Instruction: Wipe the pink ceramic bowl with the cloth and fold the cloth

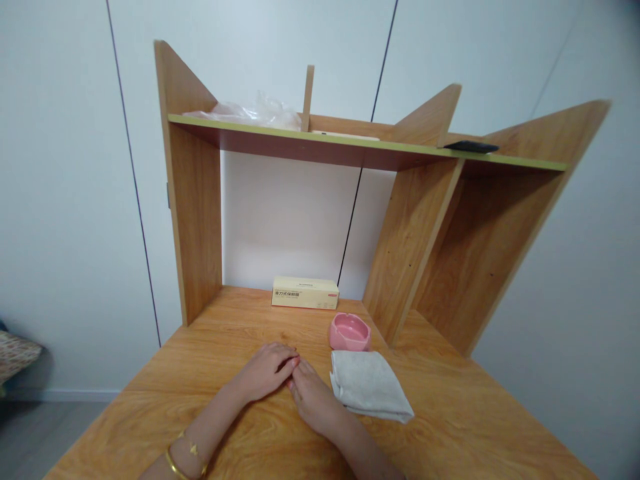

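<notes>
My left hand point(265, 373) lies palm down on the wooden desk point(200, 360), fingers stretched out and holding nothing. My right hand point(313, 399) rests flat beside it, also palm down and holding nothing. The fingertips of the two hands touch near the desk's middle. A folded grey-white cloth point(370, 387) lies just right of my right hand, touching or nearly touching it. A small pink bowl point(349, 331) stands right behind the cloth. My left wrist wears gold bracelets.
A cream-coloured long box point(305, 293) lies at the back of the desk. A wooden hutch point(195, 220) with side panels and an upper shelf stands behind. On the shelf are crumpled clear plastic point(255, 112) and a dark flat object point(470, 146).
</notes>
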Available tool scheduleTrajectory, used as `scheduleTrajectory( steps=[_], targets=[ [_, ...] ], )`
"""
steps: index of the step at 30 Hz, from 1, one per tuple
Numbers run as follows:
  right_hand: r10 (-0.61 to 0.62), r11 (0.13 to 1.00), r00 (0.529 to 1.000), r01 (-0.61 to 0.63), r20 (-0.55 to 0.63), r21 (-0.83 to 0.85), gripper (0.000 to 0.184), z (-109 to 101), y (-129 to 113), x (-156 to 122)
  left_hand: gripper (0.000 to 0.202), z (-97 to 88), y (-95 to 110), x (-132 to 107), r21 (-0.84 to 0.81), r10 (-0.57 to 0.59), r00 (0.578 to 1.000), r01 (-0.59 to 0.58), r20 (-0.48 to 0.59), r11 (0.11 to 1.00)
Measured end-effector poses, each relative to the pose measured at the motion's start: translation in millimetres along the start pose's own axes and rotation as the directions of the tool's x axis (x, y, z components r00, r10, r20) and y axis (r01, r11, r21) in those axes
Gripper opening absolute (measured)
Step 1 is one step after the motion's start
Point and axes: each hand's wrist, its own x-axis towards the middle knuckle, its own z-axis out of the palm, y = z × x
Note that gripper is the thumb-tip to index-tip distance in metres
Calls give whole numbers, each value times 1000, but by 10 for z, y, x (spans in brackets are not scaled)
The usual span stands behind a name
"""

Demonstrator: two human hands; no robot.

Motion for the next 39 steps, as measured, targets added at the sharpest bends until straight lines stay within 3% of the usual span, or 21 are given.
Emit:
scheduleTrajectory(
  steps=[25,31,35,39],
  targets=[
    [3,1000,1000,-3,-12,13,44,20,25,-1,37,15,-16,0,-2,0,1000,0,8,1000],
    [-8,1000,1000,7,-22,-5,43,20,-8,-5,35,7,3,0,68,-61,995,66,-80,996],
    [90,988,995,-94,-38,-122,34,-153,-109,18,32,-16,-5,35,128,-162,975,182,-151,975],
    [292,877,935,-346,-201,-333,33,-628,-124,85,33,-26,33,57,184,-203,973,221,-112,958]
  ],
)
